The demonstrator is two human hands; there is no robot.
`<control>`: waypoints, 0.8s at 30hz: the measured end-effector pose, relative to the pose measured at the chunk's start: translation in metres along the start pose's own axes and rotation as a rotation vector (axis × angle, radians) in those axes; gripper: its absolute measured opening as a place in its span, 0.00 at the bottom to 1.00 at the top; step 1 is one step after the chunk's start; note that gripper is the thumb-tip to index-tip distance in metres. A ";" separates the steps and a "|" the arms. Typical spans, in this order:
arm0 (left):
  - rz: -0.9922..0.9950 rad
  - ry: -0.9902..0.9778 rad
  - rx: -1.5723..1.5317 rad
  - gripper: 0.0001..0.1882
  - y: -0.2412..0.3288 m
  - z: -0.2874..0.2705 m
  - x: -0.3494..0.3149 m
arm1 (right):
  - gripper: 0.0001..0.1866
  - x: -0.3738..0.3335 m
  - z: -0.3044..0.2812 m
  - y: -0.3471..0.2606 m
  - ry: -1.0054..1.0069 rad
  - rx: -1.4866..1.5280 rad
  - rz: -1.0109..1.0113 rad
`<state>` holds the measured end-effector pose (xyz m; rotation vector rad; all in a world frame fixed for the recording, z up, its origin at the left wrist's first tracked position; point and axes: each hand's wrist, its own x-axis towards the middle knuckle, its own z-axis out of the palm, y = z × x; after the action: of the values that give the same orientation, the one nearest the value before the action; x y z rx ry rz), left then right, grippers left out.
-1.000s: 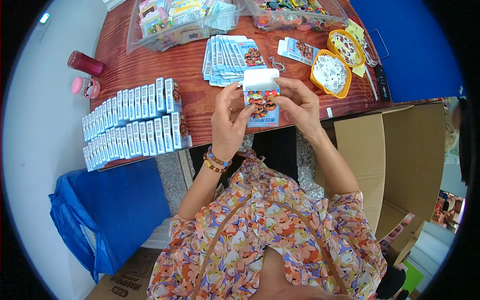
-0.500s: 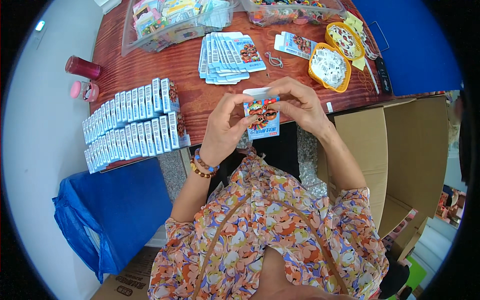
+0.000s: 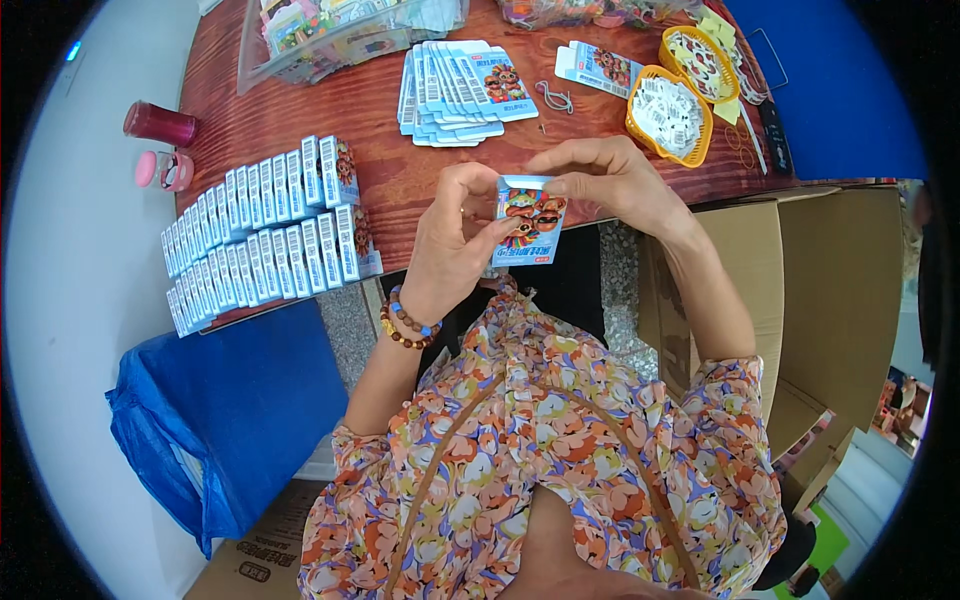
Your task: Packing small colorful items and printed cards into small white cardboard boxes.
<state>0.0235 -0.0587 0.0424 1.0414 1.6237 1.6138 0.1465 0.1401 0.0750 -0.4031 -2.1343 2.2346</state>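
A small light-blue printed cardboard box (image 3: 530,240) with cartoon figures is held upside down over the table's near edge. My left hand (image 3: 457,232) grips its left side, thumb across the front face. My right hand (image 3: 618,185) pinches the upper right corner, thumb by the top edge, where the end flap now lies folded down. Beyond my hands lies a fanned stack of flat blue cartons (image 3: 450,95). To the left stand two rows of upright filled-out boxes (image 3: 270,258), packed side by side.
Two yellow baskets, one with white pieces (image 3: 668,117) and one with patterned pieces (image 3: 697,65), sit at the right. A lone flat carton (image 3: 597,67) lies near them. Clear bins (image 3: 350,45) line the back. A pink-lidded jar (image 3: 163,171) and red cup (image 3: 160,123) stand left; a large cardboard box (image 3: 735,290) is at right.
The box's white top flap, raised before, is now folded down under my right hand's fingers. My left hand keeps its grip. The view has shifted slightly.
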 end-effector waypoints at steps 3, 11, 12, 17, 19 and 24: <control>0.006 -0.007 0.005 0.25 0.001 0.001 -0.001 | 0.13 0.001 -0.002 0.004 -0.008 -0.217 -0.081; -0.056 0.006 0.053 0.28 -0.002 0.003 0.000 | 0.12 -0.010 0.008 -0.009 0.045 -0.516 -0.123; -0.061 0.007 0.071 0.28 -0.003 0.003 0.000 | 0.12 -0.011 0.009 -0.011 0.045 -0.512 -0.120; -0.100 0.042 0.025 0.27 -0.001 0.007 -0.001 | 0.17 -0.016 0.011 -0.003 0.051 -0.833 -0.405; -0.096 0.038 -0.115 0.25 -0.009 0.008 -0.001 | 0.18 -0.017 0.013 0.009 0.087 -0.741 -0.417; -0.055 0.020 -0.112 0.23 -0.020 0.005 -0.001 | 0.20 -0.019 0.017 0.022 0.214 -0.195 -0.012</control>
<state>0.0260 -0.0564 0.0223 0.9188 1.5424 1.6633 0.1648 0.1181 0.0574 -0.6032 -2.2373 1.8849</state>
